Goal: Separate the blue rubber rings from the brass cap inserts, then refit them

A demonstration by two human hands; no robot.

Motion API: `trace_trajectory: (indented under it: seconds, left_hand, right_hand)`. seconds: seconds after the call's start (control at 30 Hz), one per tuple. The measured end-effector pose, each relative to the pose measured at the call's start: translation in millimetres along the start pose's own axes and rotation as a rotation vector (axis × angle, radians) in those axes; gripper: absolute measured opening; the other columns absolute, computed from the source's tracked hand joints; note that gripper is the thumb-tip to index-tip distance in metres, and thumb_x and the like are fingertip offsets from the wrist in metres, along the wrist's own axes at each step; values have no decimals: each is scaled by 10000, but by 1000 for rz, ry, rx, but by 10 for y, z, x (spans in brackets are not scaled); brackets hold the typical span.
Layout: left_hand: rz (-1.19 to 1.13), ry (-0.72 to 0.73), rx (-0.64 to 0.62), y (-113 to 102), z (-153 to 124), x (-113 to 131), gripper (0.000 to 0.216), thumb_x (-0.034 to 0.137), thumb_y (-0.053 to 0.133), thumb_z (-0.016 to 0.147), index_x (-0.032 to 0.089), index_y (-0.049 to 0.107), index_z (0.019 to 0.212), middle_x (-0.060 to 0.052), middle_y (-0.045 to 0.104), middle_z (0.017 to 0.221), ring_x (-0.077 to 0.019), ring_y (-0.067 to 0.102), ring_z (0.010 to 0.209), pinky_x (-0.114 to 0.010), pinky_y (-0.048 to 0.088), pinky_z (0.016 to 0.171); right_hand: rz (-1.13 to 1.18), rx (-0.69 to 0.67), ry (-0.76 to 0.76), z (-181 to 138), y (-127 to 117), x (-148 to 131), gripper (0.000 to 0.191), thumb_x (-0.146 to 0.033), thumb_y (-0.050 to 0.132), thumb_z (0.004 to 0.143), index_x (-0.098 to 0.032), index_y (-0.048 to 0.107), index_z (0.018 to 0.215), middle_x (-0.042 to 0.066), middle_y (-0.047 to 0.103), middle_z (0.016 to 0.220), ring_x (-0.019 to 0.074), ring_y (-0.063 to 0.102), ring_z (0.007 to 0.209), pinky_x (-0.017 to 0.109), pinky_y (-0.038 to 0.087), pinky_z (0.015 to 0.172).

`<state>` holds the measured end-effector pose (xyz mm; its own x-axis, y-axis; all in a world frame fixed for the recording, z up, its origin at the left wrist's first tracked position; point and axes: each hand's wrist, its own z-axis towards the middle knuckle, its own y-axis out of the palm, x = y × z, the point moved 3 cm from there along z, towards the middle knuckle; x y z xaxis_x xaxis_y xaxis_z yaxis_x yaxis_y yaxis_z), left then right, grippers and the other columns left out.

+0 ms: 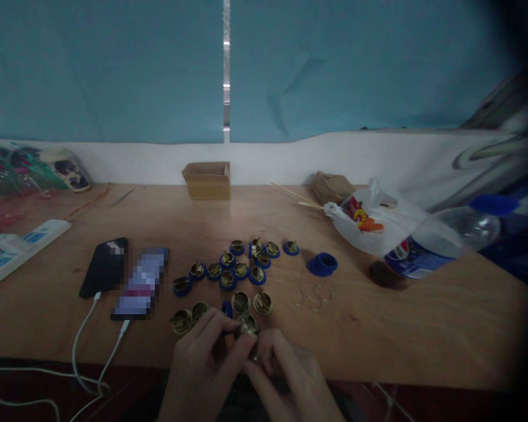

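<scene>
Near the table's front edge my left hand [206,358] pinches a round brass-coloured metal piece [246,328] between thumb and fingertips. My right hand [287,370] is closed, its fingertips meeting the same piece from the right; they partly hide it. Several similar brass-coloured round pieces [240,302], without blue rims, lie just beyond my fingers. A blue ring [227,309] stands on edge by my left fingers. Farther back are several round pieces seated in blue rings [227,279], each with a bar across its top. To their right is a stack of blue rings [322,264].
Thin wire rings [317,296] lie right of the pieces. A black phone [103,266] and a lit phone [141,284] are on cables at left, near a power strip [48,234]. Behind stands a cardboard box [208,184]. At right are a plastic bag [396,220] and a tilted bottle [418,257].
</scene>
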<state>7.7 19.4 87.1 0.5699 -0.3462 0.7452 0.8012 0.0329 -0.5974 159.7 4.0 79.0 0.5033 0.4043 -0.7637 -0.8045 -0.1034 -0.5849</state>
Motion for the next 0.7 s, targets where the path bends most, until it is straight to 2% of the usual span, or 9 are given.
trace_trajectory:
  seconds: [0.13,0.37,0.57,0.7]
  left_hand:
    - [5,36,-4,9,7,7,115,237,574,915,188,600,814,9,600,719,-120,610,593,-212,468,531]
    - [50,77,35,-34,-20,-3,45,224,616,889,188,623,864,3,624,742,-118,627,584,-201,497,527]
    - [-30,-3,62,3,-53,44,71,246,618,884,194,640,842,8,610,731,-105,591,548,-188,457,499]
    - [-73,-2,57,36,-54,68,58,230,612,884,200,641,843,12,606,742,-103,588,561,-188,456,527]
  right_hand:
    - [42,9,-72,11,-18,-49,153,-113,489,907,-234,488,814,-36,570,732,108,572,634,197,448,584]
    - [17,-33,-101,55,8,-53,155,-77,488,854,-220,542,827,-9,621,770,121,613,667,207,479,591]
    - [-89,53,-148,89,-6,-54,201,-86,483,800,-222,425,663,-22,527,638,117,537,561,216,394,476]
    - [-108,120,-195,62,-24,-58,191,-80,480,793,-223,425,680,-34,491,608,109,515,541,211,369,460]
